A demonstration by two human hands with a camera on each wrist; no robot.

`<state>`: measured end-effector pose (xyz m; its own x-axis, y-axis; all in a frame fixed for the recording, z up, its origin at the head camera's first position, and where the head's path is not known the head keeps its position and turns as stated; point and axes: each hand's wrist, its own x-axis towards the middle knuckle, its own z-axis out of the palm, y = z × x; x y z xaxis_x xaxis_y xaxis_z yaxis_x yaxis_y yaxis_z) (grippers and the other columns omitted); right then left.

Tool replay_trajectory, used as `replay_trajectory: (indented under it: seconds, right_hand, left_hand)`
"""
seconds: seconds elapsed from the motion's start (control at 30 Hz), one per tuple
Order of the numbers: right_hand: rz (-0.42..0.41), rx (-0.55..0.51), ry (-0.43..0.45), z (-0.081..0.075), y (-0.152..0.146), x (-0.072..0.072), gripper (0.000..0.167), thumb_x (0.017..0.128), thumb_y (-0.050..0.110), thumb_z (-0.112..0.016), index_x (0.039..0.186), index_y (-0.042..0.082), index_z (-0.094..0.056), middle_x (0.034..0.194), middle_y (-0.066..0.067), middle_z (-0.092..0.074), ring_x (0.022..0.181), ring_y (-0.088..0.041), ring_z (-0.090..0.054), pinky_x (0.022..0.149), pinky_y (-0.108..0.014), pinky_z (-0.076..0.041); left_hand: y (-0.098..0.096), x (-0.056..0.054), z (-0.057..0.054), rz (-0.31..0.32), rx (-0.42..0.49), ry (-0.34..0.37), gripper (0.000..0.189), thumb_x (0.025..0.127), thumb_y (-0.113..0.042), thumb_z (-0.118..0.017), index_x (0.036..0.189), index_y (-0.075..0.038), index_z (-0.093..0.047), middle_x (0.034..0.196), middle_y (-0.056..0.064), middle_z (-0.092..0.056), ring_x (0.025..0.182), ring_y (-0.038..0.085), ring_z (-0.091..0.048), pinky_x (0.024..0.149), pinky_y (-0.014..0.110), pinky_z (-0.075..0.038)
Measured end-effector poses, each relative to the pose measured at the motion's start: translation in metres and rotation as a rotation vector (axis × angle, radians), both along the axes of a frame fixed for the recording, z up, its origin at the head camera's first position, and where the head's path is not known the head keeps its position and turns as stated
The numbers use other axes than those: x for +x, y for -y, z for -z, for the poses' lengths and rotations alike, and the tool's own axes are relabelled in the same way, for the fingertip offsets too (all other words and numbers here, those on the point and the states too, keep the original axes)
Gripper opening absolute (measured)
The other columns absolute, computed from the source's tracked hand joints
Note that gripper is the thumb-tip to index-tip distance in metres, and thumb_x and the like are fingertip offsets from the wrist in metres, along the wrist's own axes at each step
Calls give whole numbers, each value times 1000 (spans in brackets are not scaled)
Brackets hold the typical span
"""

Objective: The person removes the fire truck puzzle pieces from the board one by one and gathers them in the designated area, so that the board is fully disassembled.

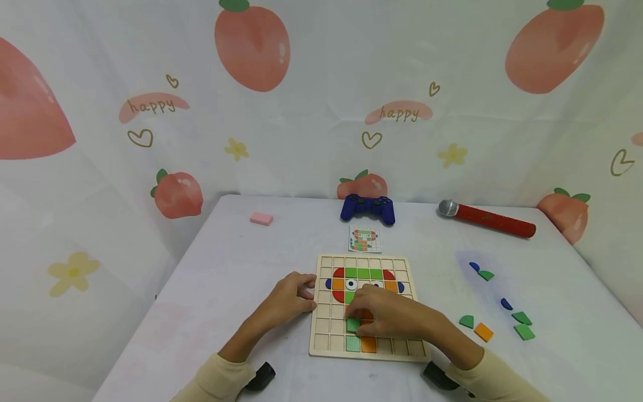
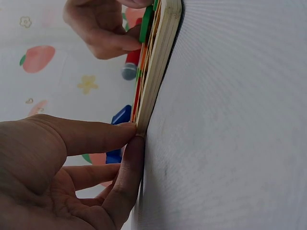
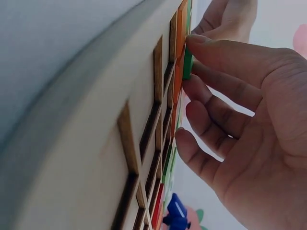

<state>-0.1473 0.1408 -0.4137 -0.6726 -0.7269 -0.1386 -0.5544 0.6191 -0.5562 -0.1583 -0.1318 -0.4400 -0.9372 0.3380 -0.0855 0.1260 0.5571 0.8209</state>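
Observation:
A wooden grid board (image 1: 323, 326) lies on the table, its cells partly filled with coloured tiles that include red, green, orange and blue pieces and round eye pieces (image 1: 351, 284). My left hand (image 1: 288, 296) holds the board's left edge, with thumb and index finger meeting at the rim in the left wrist view. Over the lower middle cells, my right hand (image 1: 392, 312) pinches a green square tile (image 1: 353, 325) between thumb and fingers. In the right wrist view that green tile (image 3: 188, 67) stands slightly proud of the orange ones. The right hand hides part of the pattern.
Behind the board lies a small pattern card (image 1: 374, 246), with a blue game controller (image 1: 368, 206) beyond it. A red microphone (image 1: 492, 220) is at the back right, a pink block (image 1: 261, 218) at the back left. Several loose tiles, including an orange square (image 1: 484, 332), lie on the right.

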Motion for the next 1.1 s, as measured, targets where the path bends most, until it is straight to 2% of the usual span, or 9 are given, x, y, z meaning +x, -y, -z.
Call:
replay_trajectory:
  seconds: [0.17, 0.33, 0.57, 0.9, 1.1]
  right_hand:
    - [-9, 8, -11, -1, 1, 1, 25, 95, 34, -81, 119, 27, -79, 114, 22, -67, 110, -3, -56, 111, -41, -50]
    - [-15, -2, -14, -2, 1, 2, 25, 94, 34, -82, 118, 28, -79, 114, 21, -66, 110, -3, -56, 105, -36, -53]
    - [-12, -5, -39, -2, 1, 3, 24, 95, 31, -81, 118, 26, -79, 114, 20, -67, 109, -3, -56, 105, -36, -53]
    - [-19, -25, -2, -3, 1, 4, 25, 96, 30, -79, 121, 24, -79, 113, 20, -69, 107, -3, -57, 102, -34, -53]
    - [8, -14, 2, -3, -7, 3, 25, 97, 32, -77, 122, 25, -79, 112, 21, -69, 105, -3, -57, 102, -35, -52]
  left_hand:
    - [0, 1, -1, -3, -7, 0, 61, 88, -1, -78, 145, 6, -59, 118, 9, -62, 100, 16, -67, 84, 29, -55]
    - [0, 1, -1, -1, -14, -8, 61, 88, -1, -78, 145, 6, -59, 117, 9, -62, 100, 16, -67, 83, 29, -55]
    - [0, 1, -2, 5, -10, -9, 61, 88, -1, -78, 145, 6, -59, 118, 10, -63, 100, 16, -68, 83, 29, -56]
    - [0, 1, -1, 4, -5, -4, 61, 88, -1, -78, 145, 6, -58, 118, 10, -63, 101, 17, -68, 85, 31, -57]
    - [0, 1, -1, 2, -2, -6, 60, 88, -1, -78, 145, 7, -59, 117, 10, -62, 101, 17, -68, 84, 30, -57]
